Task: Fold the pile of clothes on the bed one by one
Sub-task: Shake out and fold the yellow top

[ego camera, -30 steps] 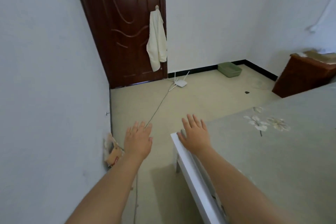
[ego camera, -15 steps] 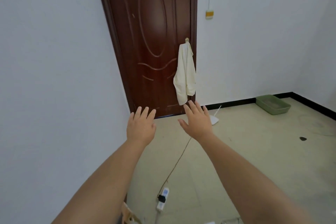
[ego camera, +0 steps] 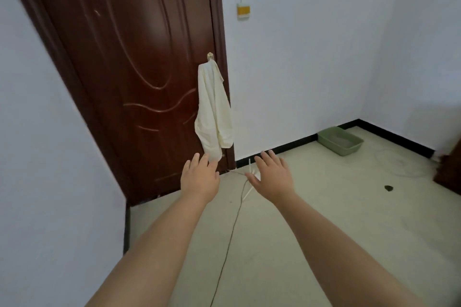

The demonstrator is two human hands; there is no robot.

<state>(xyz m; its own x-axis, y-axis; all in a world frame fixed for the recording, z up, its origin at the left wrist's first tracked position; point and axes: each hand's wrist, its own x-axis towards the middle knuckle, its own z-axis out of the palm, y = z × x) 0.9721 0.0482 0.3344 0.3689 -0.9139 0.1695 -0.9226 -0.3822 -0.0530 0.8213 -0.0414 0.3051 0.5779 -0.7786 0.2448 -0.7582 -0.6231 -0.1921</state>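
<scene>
Both arms reach out in front. The left hand (ego camera: 199, 178) and the right hand (ego camera: 273, 177) are spread flat and hold nothing. A cream cloth (ego camera: 215, 112) hangs from a hook on the brown door (ego camera: 119, 57), just above the left hand. No bed shows.

Soft, even daylight, no hard shadows; faint sheen on the dark wooden door (ego camera: 129, 70), whose frame bows from wide-angle distortion; slight blur throughout.
</scene>
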